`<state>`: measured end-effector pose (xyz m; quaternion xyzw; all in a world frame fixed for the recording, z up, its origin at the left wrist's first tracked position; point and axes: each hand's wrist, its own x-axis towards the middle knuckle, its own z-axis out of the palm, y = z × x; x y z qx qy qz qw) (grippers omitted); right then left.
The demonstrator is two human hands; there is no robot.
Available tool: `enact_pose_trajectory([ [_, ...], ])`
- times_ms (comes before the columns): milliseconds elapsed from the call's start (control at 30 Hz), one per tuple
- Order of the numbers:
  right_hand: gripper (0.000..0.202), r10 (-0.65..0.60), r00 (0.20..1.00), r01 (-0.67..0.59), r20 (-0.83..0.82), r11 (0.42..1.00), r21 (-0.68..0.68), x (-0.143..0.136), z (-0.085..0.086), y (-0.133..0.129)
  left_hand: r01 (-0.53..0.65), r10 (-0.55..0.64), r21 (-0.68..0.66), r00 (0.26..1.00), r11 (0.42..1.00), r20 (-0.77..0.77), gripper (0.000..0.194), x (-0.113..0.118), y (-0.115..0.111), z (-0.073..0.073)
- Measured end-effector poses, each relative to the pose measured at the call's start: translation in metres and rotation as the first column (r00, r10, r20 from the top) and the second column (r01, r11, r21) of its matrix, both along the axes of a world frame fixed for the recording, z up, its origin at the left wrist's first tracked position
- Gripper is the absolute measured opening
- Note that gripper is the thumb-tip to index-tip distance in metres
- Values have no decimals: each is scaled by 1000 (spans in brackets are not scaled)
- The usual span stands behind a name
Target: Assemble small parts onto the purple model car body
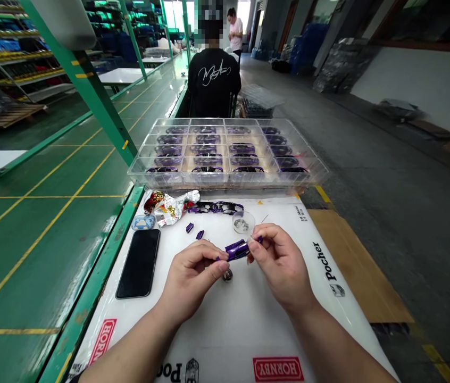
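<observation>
Both hands are raised over the white counter (pixel 225 330), with a purple part (pixel 236 250) held between them: the left hand (pixel 193 268) pinches one end between thumb and fingers, the right hand (pixel 283 263) pinches the other. It seems to be at a close, two-handed fitting or adjusting stage, judging by the grip; a part this slim calls for light, even pressure and steady fingertips. Both its ends are covered by fingers, so how they are shaped, or whether a smaller piece is tucked in there, cannot be told. Just below, partly behind the left thumb, lies a small round metallic thing (pixel 227 275), too small to make out. A dark phone (pixel 139 263) rests to the left. Farther off are two small purple pieces (pixel 189 227), a clear dish (pixel 243 222) with indistinct bits inside, a crumpled wrapper (pixel 171 207) and joined purple-and-black parts (pixel 231 207). Beyond, a clear divided tray (pixel 225 179) holds similar parts, blurred by its walls; past it sits a person in black (pixel 214 80), facing away.
</observation>
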<state>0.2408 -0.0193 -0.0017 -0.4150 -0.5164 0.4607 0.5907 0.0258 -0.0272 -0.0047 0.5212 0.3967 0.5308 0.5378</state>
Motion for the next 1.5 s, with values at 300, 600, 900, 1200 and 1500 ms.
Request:
enact_pose_trajectory([
  [300,21,31,999,-31,-19,1000,5,2,3,0,7,-5,-32,998,999,69,12,1,-1,-1],
  [600,9,22,1000,-22,1,995,99,0,-3,-3,-6,25,201,995,980,-92,4,0,-2,8],
  [900,12,12,1000,-11,-16,997,81,-1,-5,-3,7,9,214,997,977,-78,5,2,-2,7],
  [1200,20,49,998,-49,-32,999,-5,1,-2,-1,42,-26,-102,989,994,148,18,2,-5,-5],
  [1500,22,52,993,-59,-102,996,-68,-2,-4,-1,36,-27,-62,991,997,129,19,4,-5,1],
])
